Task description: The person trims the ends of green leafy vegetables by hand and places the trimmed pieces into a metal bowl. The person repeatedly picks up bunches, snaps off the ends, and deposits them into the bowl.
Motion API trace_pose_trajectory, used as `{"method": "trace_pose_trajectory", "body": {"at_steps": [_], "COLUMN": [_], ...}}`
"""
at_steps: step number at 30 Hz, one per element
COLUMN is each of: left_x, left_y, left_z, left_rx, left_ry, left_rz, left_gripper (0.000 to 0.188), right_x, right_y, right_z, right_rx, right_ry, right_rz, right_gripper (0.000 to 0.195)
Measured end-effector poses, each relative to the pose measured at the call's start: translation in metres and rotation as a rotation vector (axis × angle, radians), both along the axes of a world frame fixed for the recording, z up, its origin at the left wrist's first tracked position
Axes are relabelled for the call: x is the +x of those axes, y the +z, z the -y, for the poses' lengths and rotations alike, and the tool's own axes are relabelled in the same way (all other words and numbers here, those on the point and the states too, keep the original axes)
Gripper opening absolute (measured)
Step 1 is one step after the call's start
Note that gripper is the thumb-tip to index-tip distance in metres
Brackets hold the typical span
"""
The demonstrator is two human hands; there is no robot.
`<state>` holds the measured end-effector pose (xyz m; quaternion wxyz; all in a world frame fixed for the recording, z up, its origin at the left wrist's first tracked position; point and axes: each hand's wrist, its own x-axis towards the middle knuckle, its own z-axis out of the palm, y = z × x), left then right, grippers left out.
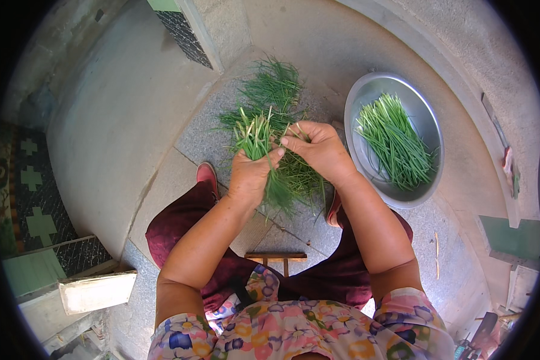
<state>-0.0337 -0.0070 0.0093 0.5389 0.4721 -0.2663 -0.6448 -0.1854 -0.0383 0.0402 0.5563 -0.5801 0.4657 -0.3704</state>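
My left hand (pixel 248 179) holds a bunch of green chives (pixel 253 137), pale cut ends up, leaves trailing below the fist. Just right of that bunch, my right hand (pixel 320 147) pinches thin stalks (pixel 302 130) between thumb and fingers. Under both hands lies a loose heap of chive leaves and trimmings (pixel 300 180) on the stone floor; the hands hide part of it. Farther off is another pile of chives (pixel 274 83). To the right stands an oval metal basin (pixel 425 99), with a neat bundle of chives (pixel 393 141) inside.
Red shoes (pixel 207 176) flank the heap. Part of a wooden stool (pixel 275 257) shows between my knees. A pale board (pixel 98 291) is at the lower left, and a dry straw (pixel 437 256) lies on the right. Walls curve around the floor.
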Motion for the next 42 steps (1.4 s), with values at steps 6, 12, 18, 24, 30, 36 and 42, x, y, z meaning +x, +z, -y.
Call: {"method": "trace_pose_trajectory", "body": {"at_steps": [6, 12, 18, 24, 30, 36, 42], "left_x": [0.003, 0.008, 0.006, 0.006, 0.01, 0.008, 0.009], "left_y": [-0.004, -0.006, -0.001, 0.003, 0.001, 0.002, 0.001], "left_z": [0.001, 0.001, 0.001, 0.0, 0.0, 0.0, -0.002], "left_rx": [0.008, 0.043, 0.048, 0.052, 0.07, 0.069, 0.042], "left_ry": [-0.018, -0.004, -0.057, -0.113, -0.11, -0.112, -0.161], "left_rz": [0.012, -0.004, -0.096, -0.133, -0.099, -0.112, -0.093], "left_gripper": [0.022, 0.023, 0.02, 0.019, 0.02, 0.021, 0.022], "right_x": [-0.007, -0.027, -0.015, -0.009, -0.03, -0.01, -0.02], "right_y": [-0.009, 0.0, -0.003, -0.006, 0.003, -0.007, 0.012], "right_z": [0.002, 0.016, 0.01, 0.007, 0.019, 0.008, 0.015], "right_rx": [-0.116, -0.009, 0.039, -0.042, -0.056, 0.031, 0.066], "right_ry": [0.017, -0.274, -0.093, 0.024, -0.276, -0.089, -0.318], "right_rz": [-0.221, -0.061, 0.029, -0.052, -0.053, 0.013, 0.165], "right_gripper": [0.007, 0.009, 0.009, 0.008, 0.011, 0.011, 0.016]}}
